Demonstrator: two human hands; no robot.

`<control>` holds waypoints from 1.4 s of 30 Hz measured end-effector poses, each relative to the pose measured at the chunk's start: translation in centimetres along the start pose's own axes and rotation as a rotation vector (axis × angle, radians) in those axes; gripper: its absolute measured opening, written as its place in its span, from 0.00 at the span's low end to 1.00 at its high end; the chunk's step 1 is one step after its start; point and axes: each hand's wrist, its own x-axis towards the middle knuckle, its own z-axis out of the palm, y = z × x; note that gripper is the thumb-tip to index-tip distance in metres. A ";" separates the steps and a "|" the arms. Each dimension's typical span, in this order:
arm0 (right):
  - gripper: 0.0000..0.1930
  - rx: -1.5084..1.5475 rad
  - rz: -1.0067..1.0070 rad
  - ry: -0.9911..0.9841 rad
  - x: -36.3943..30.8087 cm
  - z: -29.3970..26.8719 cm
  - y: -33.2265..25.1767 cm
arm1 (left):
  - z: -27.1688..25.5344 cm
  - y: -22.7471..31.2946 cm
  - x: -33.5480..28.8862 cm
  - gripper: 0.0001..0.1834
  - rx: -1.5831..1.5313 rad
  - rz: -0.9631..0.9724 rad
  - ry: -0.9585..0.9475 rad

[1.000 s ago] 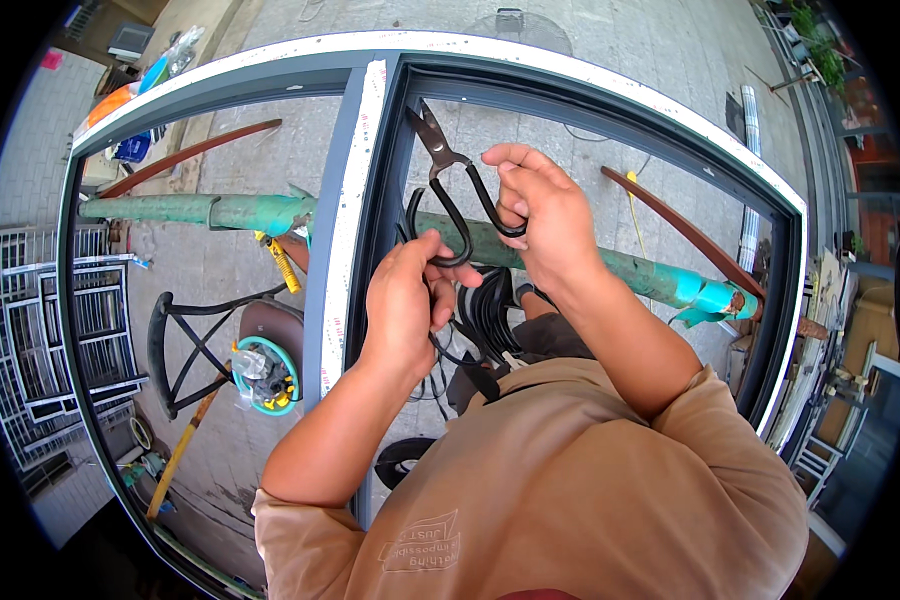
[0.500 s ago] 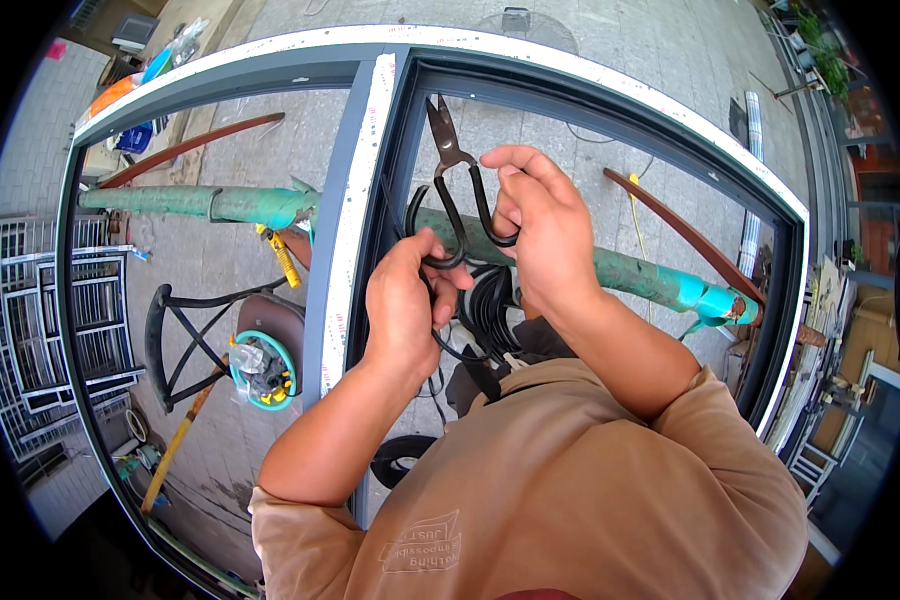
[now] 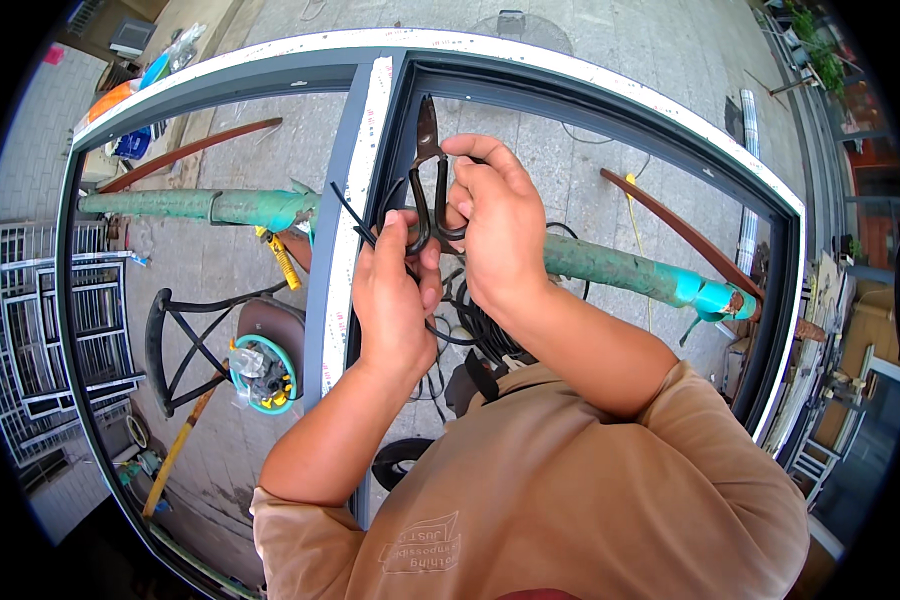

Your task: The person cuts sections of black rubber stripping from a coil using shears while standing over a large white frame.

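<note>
My right hand (image 3: 503, 225) is wrapped round the handles of a pair of dark metal shears (image 3: 427, 132). Their blades point away from me and look closed, near the far inner corner of a grey window frame (image 3: 341, 150). Just left of it, my left hand (image 3: 392, 300) pinches a thin black rubber strip (image 3: 346, 205), and several loose ends stick out past the fingers. The left fingertips are close to the handle loops; whether they touch them I cannot tell. More of the strip hangs in a black coil (image 3: 487, 330) below my hands.
Under the frame runs a green pipe-like bar (image 3: 630, 275), with curved brown legs (image 3: 670, 222) beside it. A chair (image 3: 175, 345) at the left bears a turquoise basin (image 3: 292, 375) of small parts. Metal frames (image 3: 75, 320) are stacked at far left.
The shears and my right hand have moved left, and the handles have come together. Loose black strip ends now show left of my left hand, which has shifted slightly left.
</note>
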 end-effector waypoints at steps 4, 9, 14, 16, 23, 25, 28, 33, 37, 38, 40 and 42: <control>0.08 0.016 -0.057 0.071 -0.3 -0.2 0.6 | 0.0 0.6 0.4 0.13 0.073 0.020 -0.007; 0.07 -0.077 -0.159 0.058 -0.8 -0.5 1.4 | -0.7 0.5 0.5 0.09 0.080 -0.025 -0.036; 0.07 -0.098 -0.170 0.023 -1.1 -1.8 1.1 | 0.2 0.0 0.0 0.07 0.108 -0.084 -0.061; 0.07 -0.120 -0.110 0.022 -1.0 -2.3 0.6 | 0.3 -0.3 -0.3 0.08 0.116 -0.101 -0.044; 0.08 -0.080 -0.046 -0.056 0.0 -2.9 0.2 | 0.4 -0.5 -0.4 0.08 0.139 -0.048 -0.027; 0.08 -0.074 -0.007 -0.052 0.0 -3.0 0.2 | 0.4 -0.6 -0.5 0.08 0.140 -0.051 -0.020; 0.08 -0.090 0.053 -0.026 -0.3 -2.6 -0.7 | 0.3 -0.8 -0.6 0.08 0.114 -0.044 -0.039; 0.08 -0.086 0.010 -0.060 -0.4 -2.8 -0.6 | 0.3 -0.8 -0.9 0.08 0.086 -0.033 -0.020; 0.09 -0.109 0.045 -0.018 -0.7 -2.2 -1.5 | 0.5 -0.5 -0.9 0.08 0.072 -0.068 0.010; 0.09 -0.114 0.061 -0.006 -0.7 -2.1 -1.5 | 0.5 -0.5 -0.8 0.08 0.065 -0.067 0.007; 0.09 -0.125 0.093 0.017 -0.6 -1.9 -1.6 | 0.2 -0.6 -0.7 0.08 0.051 -0.064 0.002; 0.09 -0.106 0.074 0.005 -0.6 -2.0 -1.6 | 0.4 -0.6 -0.9 0.08 0.064 -0.054 0.005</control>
